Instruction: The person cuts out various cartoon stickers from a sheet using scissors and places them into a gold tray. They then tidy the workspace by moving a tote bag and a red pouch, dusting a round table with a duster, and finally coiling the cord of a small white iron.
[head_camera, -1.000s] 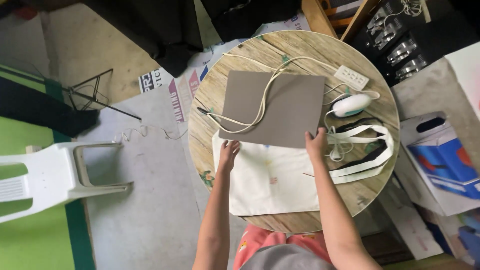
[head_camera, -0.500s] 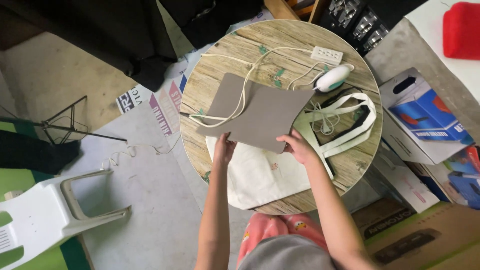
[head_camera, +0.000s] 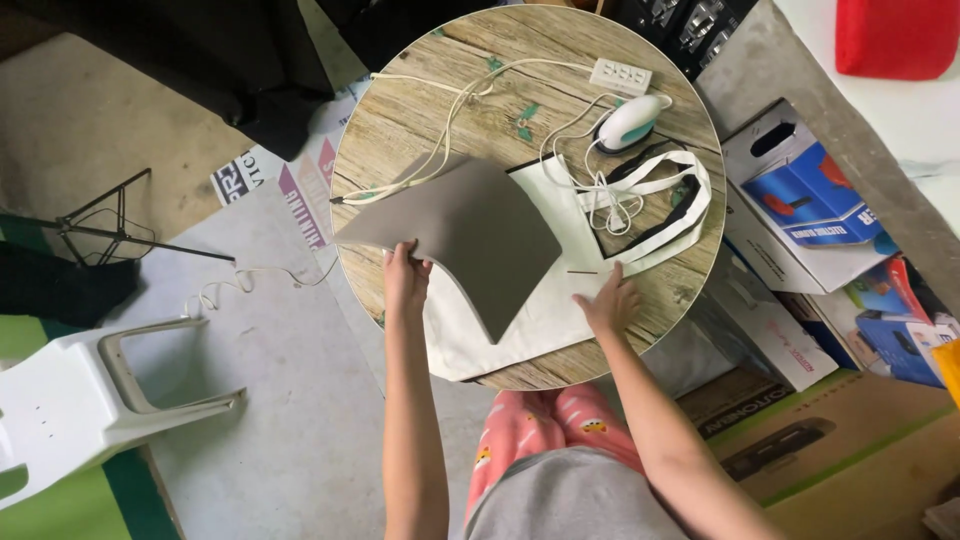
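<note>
One cream tote bag (head_camera: 545, 300) lies flat on the round wooden surface (head_camera: 420, 110), its black-and-white straps looped toward the right rim; what is inside it cannot be seen. One grey sheet (head_camera: 470, 235) sits over the bag's left part, its left corner jutting past the surface's edge. One small white and teal iron (head_camera: 630, 122) and one white power strip (head_camera: 620, 76) rest at the far side, cords trailing across the wood. The left hand (head_camera: 405, 285) is closed on the sheet's near edge, pinching it. The right hand (head_camera: 610, 303) lies open, fingers spread flat on the bag. Two cardboard boxes stand on the floor at right, one blue and white (head_camera: 800, 195).
</note>
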